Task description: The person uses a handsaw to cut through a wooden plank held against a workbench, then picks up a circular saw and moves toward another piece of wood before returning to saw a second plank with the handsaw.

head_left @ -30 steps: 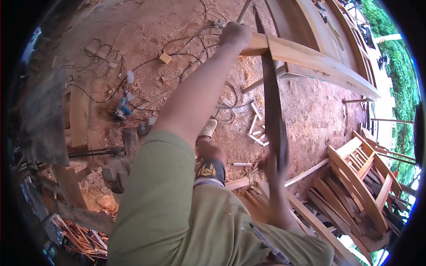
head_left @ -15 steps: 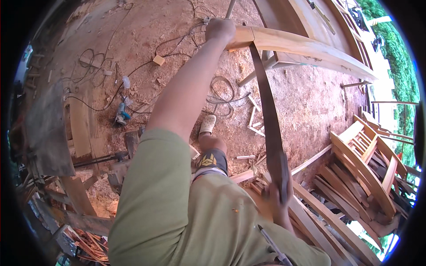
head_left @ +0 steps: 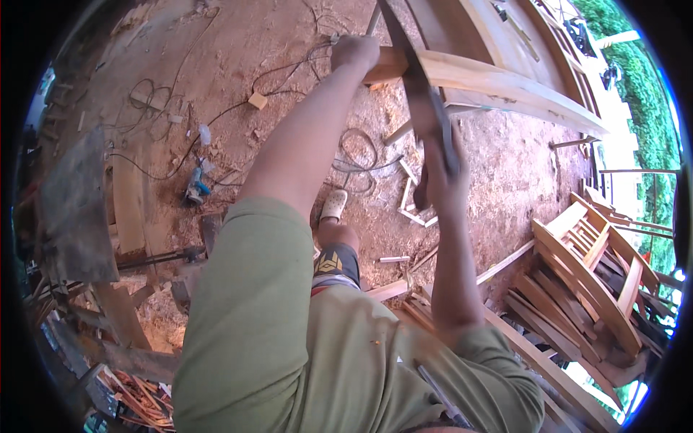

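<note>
My left hand [head_left: 356, 53] grips the near end of a long pale wooden plank [head_left: 498, 86] that runs to the right across a stand. My right hand [head_left: 442, 173] is shut on the handle of a hand saw [head_left: 411, 76], whose dark blade slants up across the plank close to my left hand. My left arm stretches forward over my green sleeve. My foot in a pale clog [head_left: 336, 205] stands on the sawdust below.
Red earth floor strewn with sawdust, black cables [head_left: 361, 155] and offcuts [head_left: 413, 206]. A blue power tool [head_left: 196, 182] lies at left beside boards. Stacked curved wooden frames [head_left: 585, 274] fill the right. More timber lies behind the plank.
My right hand has pushed the saw forward and up: from low near my waist to just below the plank. My left hand stays on the plank's end.
</note>
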Motion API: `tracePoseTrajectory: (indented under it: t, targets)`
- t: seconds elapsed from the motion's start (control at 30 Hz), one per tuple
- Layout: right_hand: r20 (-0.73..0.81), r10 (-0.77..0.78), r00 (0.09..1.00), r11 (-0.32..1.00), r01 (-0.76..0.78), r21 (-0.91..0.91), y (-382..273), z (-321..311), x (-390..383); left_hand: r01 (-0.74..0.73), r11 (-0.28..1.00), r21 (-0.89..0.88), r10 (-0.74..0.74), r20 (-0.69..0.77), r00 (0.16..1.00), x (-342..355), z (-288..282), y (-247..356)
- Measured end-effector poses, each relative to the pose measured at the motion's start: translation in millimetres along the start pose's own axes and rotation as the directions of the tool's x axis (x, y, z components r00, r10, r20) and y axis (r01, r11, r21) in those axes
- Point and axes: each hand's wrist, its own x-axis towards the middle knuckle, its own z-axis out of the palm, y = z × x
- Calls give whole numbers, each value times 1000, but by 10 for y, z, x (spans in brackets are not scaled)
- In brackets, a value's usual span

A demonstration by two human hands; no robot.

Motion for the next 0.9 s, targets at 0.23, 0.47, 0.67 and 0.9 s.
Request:
tracePoseTrajectory:
  t: [0.23,0.47,0.67,0.9]
  targets:
    - [-40,269,962,957,-263,123,321,-750,-2293,56,998,-28,-51,169,984,-83,-32,6]
    - [-165,-418,893,902,386,-193,667,234,315,19,992,-127,-3,121,993,-113,73,92]
    - [-136,-249,959,966,235,-112,131,122,212,32,996,-84,-24,105,994,143,152,-54]
    - [134,70,988,958,-29,-286,-139,-848,-2008,57,998,40,-63,171,983,52,-61,-110]
